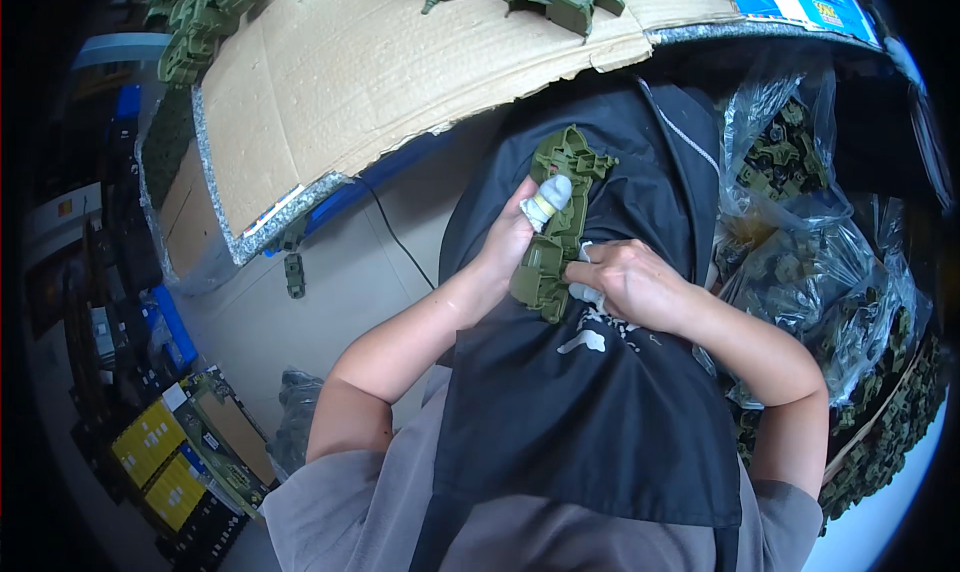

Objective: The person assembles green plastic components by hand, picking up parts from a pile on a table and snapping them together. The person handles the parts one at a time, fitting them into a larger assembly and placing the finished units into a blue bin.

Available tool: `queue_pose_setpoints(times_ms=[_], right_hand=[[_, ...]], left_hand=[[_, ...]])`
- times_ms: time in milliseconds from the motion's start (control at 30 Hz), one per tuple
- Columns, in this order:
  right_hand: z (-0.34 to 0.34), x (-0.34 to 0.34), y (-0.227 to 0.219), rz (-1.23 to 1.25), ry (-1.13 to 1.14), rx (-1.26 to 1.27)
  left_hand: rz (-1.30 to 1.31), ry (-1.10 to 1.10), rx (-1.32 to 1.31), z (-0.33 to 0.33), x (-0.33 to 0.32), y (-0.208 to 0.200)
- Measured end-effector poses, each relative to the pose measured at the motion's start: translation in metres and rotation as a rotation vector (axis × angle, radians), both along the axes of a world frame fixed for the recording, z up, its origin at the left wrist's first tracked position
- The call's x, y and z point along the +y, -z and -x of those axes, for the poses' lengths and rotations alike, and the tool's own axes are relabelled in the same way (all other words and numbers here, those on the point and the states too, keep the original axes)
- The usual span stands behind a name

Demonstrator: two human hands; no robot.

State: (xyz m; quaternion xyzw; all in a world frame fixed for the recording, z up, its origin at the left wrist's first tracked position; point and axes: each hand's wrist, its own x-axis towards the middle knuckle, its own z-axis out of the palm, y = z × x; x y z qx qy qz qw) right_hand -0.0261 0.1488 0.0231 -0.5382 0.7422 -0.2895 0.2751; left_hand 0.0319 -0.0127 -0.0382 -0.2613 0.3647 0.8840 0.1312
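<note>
Left hand [515,234] gripping green molded plastic part [545,278] over black apron [600,422]; right hand [638,284] curled at part's lower side, cannot tell whether holding anything.

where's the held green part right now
In the head view, the green part sits right of centre, between left hand and right hand, over the black apron.

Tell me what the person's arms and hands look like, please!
Short, brownish-grey sleeves end above the elbows, and the forearms are uncovered. The left hand wears a whitish thumb cover with a pale yellow band. The right hand has white wrapping at its fingers, partly hidden. No watch shows on either wrist.
</note>
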Motion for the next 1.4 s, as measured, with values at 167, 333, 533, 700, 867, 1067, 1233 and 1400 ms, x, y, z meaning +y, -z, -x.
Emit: queue_pose_setpoints(times_ms=[167,333,533,700,867,1067,1233,1400], right_hand=[[0.004,-0.001,-0.018,-0.160,-0.063,0.006],[0.096,-0.036,-0.088,0.342,0.208,0.192],[0.152,-0.094,-0.035,0.422,0.408,0.368],[0.047,-0.075,-0.047,0.602,0.393,0.018],[0.011,-0.070,-0.047,0.514,0.402,-0.069],[0.032,-0.048,-0.045,0.555,0.323,-0.451],[0.025,-0.035,-0.015,0.453,0.403,-1.324],[0.040,0.016,-0.034,0.272,0.409,-0.258]], left_hand=[[-0.064,0.047,0.006,0.002,-0.001,0.004],[0.195,-0.005,0.238,-0.017,-0.035,-0.054],[0.111,-0.319,0.380,-0.015,-0.097,-0.085],[0.157,-0.536,0.458,0.004,-0.088,-0.081],[0.314,-0.573,0.456,0.021,-0.064,-0.073],[0.385,-0.574,0.459,0.022,-0.058,-0.073],[0.565,-0.310,0.527,0.014,-0.051,-0.066],[1.343,-0.471,0.772,-0.018,-0.059,-0.126]])
